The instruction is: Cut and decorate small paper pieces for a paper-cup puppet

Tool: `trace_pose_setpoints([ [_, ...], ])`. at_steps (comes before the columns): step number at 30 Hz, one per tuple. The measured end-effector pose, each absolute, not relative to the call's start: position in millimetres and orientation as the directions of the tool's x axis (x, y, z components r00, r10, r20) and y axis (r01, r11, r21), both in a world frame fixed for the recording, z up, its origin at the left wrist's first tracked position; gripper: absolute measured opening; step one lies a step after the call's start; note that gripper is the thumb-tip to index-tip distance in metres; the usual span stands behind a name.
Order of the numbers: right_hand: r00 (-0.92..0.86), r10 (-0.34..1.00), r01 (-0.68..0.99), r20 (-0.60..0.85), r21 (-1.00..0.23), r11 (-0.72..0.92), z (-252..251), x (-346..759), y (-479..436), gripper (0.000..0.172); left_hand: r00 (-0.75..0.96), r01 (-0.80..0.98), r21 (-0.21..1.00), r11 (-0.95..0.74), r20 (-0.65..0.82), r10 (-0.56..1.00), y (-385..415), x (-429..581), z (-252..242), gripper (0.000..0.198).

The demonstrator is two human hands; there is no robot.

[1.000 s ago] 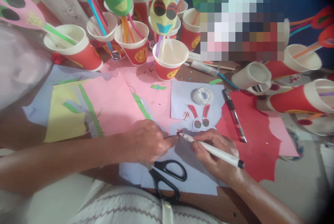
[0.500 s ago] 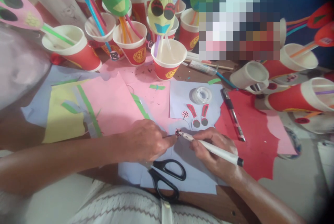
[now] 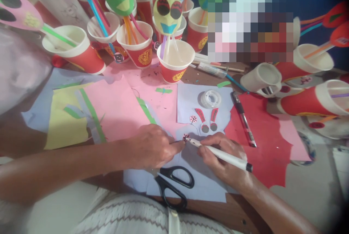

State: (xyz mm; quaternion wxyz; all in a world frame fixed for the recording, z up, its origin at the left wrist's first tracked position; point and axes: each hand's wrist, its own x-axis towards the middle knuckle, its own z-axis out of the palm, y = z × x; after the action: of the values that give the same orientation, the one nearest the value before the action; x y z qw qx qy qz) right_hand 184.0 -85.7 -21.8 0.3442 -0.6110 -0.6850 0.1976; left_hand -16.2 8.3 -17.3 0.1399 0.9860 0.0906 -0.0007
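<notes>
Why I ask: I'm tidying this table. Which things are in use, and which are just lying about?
In use: white marker in the right hand; small patterned disc, steadied by the left hand; lilac paper underneath.
Lying about: scissors, tape roll, black pen, red paper, paper cups.

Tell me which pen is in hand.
The white pen in the right hand, tip on a small disc; the black pen lies loose on the red paper.
</notes>
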Motion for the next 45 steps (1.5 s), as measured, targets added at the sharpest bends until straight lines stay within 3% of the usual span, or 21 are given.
trace_pose_setpoints([
  [16, -0.010, 0.975, 0.689, 0.223, -0.705, 0.169, -23, 185, -87, 0.008, 0.984, 0.175, 0.278, -0.944, -0.006, 0.181, 7, -16, -19, 0.035],
  [23, 0.127, 0.975, 0.503, 0.181, -0.859, 0.094, -27, 192, -90, 0.004, 0.986, 0.156, 0.286, -0.945, 0.018, 0.168, 7, -20, -20, 0.035],
  [29, 0.231, 0.969, 0.217, 0.085, -0.976, 0.034, -25, 196, -88, 0.003, 0.982, 0.141, 0.298, -0.944, 0.076, 0.171, 8, -22, -24, 0.035],
  [40, 0.201, 0.979, 0.169, 0.044, -0.986, 0.010, -28, 198, -89, 0.009, 0.951, 0.184, 0.373, -0.910, 0.165, 0.261, 10, -19, -23, 0.033],
  [45, 0.190, 0.982, 0.137, 0.024, -0.991, -0.002, -29, 198, -89, 0.009, 0.940, 0.277, 0.395, -0.876, 0.077, 0.332, 8, -18, -18, 0.017],
])
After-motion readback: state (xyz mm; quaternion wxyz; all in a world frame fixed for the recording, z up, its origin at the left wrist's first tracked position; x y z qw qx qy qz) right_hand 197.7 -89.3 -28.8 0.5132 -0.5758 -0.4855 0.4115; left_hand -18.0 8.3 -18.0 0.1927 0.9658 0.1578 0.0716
